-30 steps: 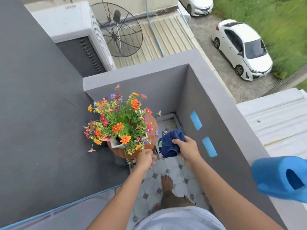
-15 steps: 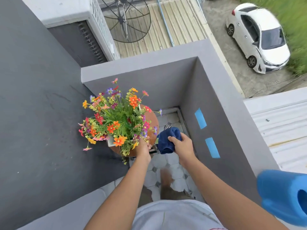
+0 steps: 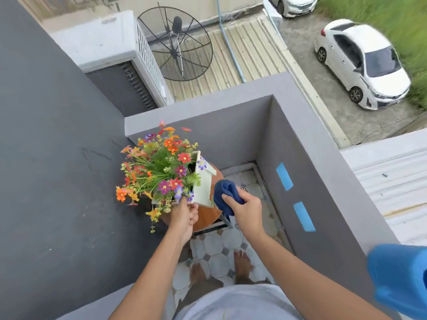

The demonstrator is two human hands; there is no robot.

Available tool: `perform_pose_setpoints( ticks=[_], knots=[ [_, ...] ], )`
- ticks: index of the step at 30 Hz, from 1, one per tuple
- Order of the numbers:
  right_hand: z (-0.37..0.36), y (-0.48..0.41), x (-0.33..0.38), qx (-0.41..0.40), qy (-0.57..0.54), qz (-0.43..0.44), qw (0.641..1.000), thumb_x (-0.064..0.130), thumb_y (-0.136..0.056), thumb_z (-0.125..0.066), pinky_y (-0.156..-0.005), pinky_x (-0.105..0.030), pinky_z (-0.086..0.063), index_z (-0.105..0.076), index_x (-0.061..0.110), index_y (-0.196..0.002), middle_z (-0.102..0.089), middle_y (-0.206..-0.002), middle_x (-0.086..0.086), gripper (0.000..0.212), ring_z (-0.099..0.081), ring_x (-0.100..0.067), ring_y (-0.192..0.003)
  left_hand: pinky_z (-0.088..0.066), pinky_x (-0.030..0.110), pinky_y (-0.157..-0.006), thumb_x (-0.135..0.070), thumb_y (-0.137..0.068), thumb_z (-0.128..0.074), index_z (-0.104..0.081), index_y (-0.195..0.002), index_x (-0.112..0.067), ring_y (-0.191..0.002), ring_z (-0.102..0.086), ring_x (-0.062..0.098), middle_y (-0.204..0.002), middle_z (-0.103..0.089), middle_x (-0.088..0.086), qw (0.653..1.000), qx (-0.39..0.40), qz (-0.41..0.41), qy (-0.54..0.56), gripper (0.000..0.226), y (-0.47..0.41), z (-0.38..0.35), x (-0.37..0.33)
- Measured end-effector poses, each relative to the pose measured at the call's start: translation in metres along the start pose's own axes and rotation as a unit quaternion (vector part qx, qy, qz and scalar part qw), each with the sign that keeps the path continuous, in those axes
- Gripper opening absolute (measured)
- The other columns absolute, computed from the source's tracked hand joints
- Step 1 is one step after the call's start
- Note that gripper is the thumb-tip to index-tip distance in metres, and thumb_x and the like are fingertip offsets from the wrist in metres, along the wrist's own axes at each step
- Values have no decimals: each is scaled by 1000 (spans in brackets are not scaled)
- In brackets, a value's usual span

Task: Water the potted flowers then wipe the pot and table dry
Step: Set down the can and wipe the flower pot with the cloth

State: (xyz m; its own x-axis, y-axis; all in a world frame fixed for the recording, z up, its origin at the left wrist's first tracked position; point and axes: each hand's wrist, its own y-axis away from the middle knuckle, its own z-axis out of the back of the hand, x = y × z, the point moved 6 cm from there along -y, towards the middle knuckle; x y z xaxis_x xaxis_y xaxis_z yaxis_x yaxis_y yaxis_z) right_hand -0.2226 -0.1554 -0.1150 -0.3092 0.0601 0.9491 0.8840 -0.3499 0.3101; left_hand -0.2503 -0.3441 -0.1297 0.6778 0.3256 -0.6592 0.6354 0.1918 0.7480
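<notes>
One white pot (image 3: 203,181) of flowers (image 3: 159,172) sits tilted on one round counter (image 3: 208,215), with one blue cloth (image 3: 225,195) just right of the pot. Two hands, two bare feet and two blue tape strips lie near the pot; two white cars stand far beyond it.

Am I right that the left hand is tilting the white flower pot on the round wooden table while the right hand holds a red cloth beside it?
Not quite: the cloth is dark blue, not red, as the head view shows. The rest holds: the left hand tilts the white flower pot on the round wooden table, and the right hand holds the cloth beside it.
</notes>
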Motion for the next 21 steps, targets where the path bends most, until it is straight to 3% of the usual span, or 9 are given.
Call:
perform_pose_setpoints(
  ticks=[2,6,10,12,18,21],
  knots=[
    [-10,5,13,20,10,54,998,5,-84,-76,-71,-24,-52,-79,15,-101,-73,-97,-5,20,-66,-5,-85,-13,15,-30,-21,-104,-29,-37,-78,-14,-28,-25,1,-67,-43,6,999,36,-3,-29,29,17,-5,-13],
    [-30,13,46,13,61,163,985,6,-82,-77,-81,-30,-51,-75,30,-117,-63,-105,13,43,-64,-20,-96,-14,18,-35,-22,-103,-33,-41,-86,-15,-33,-24,3,-64,-42,3,989,102,-1,-104,20,51,-20,-48],
    [-14,-19,98,-99,74,220,968,3,-81,-77,-85,-25,-47,-74,23,-119,-60,-100,7,43,-59,-18,-96,-12,19,-36,-16,-99,-35,-40,-95,-13,-40,-21,7,-61,-44,1,978,165,-11,-128,7,81,-28,-81],
    [0,-44,123,-132,37,209,968,9,-85,-73,-83,-28,-47,-74,22,-119,-59,-98,4,36,-60,-18,-93,-11,20,-39,-15,-99,-34,-39,-87,-15,-41,-21,6,-62,-43,-1,972,195,-10,-134,13,96,-30,-89],
    [-1,-38,168,-123,10,229,966,1,-81,-66,-68,-33,-45,-73,15,-98,-44,-83,9,23,-51,-13,-73,-15,18,-39,-20,-103,-33,-35,-78,-17,-41,-21,4,-65,-40,-1,971,188,-44,-143,25,117,-39,-111],
    [-17,-4,170,-60,37,288,955,2,-77,-67,-68,-23,-38,-70,12,-88,-41,-79,7,15,-47,-9,-73,-14,20,-38,-18,-100,-37,-37,-82,-16,-40,-22,5,-65,-40,1,978,172,-59,-105,18,114,-46,-122]
  ],
)
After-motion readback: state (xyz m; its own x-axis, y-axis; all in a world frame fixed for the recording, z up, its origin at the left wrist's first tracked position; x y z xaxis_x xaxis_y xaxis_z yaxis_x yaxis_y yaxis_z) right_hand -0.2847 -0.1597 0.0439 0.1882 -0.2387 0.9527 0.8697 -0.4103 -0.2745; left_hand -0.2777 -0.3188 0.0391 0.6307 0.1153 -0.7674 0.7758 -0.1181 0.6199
